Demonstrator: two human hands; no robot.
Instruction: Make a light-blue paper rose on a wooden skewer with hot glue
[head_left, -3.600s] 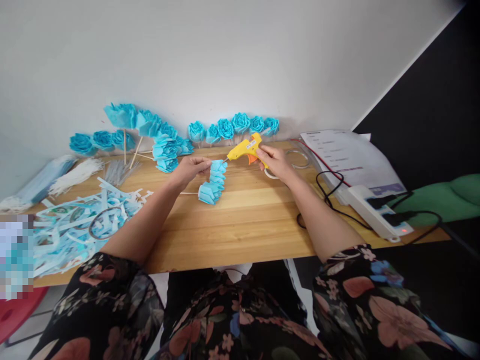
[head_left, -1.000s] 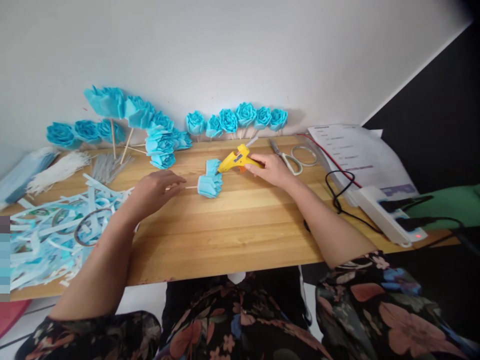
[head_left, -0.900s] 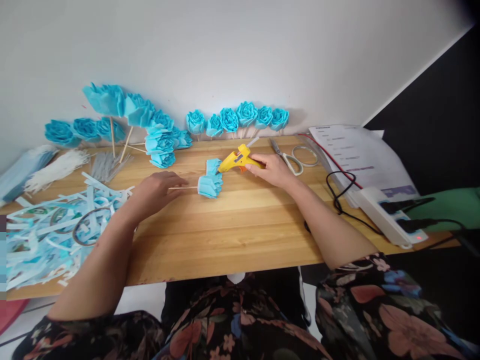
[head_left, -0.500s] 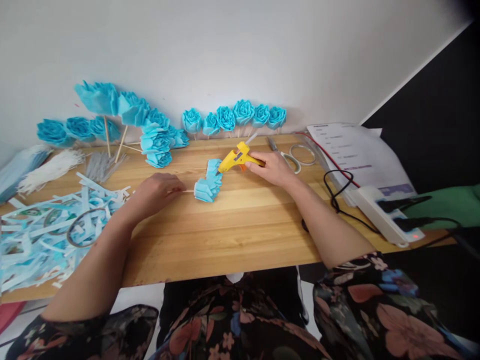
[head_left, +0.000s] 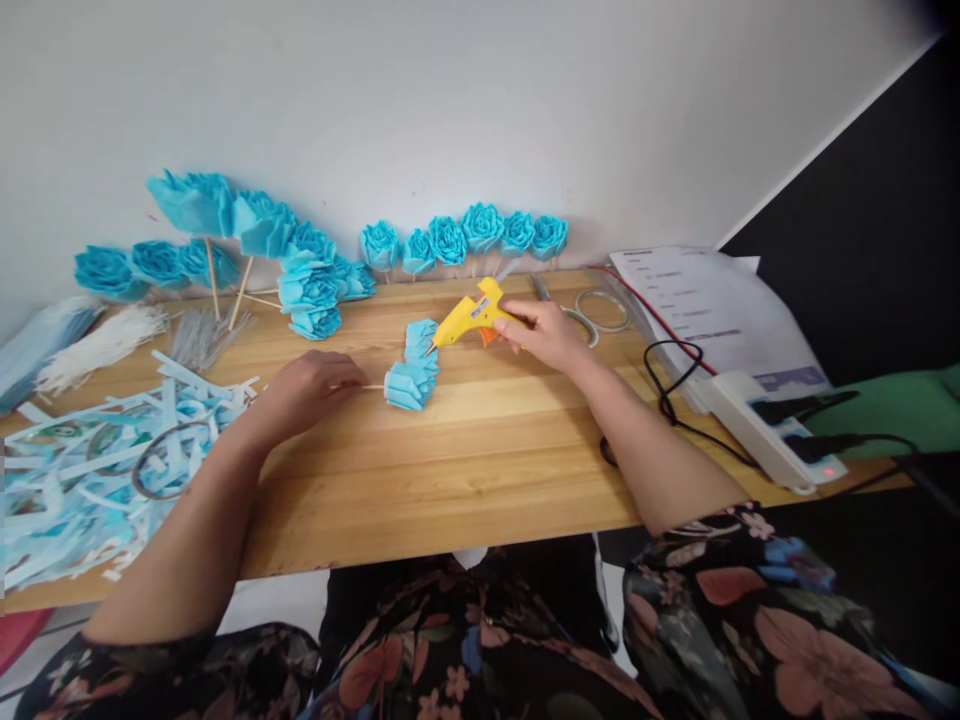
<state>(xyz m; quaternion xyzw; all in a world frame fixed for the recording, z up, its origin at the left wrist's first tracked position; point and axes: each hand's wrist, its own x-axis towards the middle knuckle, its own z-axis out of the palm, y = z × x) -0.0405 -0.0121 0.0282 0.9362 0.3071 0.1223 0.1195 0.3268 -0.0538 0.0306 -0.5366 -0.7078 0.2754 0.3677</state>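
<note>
Pinched in my left hand is the thin stick stem of a blue paper flower, which lies sideways with its head pointing right. A strip of blue pleated petals extends from the flower head away from me. My right hand is closed around the handle of a yellow glue gun. Its metal nozzle points down and left, at the petal strip; whether the tip touches the paper I cannot tell. The fingertips of my left hand are partly hidden.
Finished blue flowers lean along the wall. Paper scraps and a bracelet-like ring lie at left. Scissors, a tape roll, printed sheets and a power strip with black cables are at right.
The glue gun's nozzle has drawn slightly back from the petal strip and its body has tilted a little. My left hand still holds the stem in nearly the same place.
</note>
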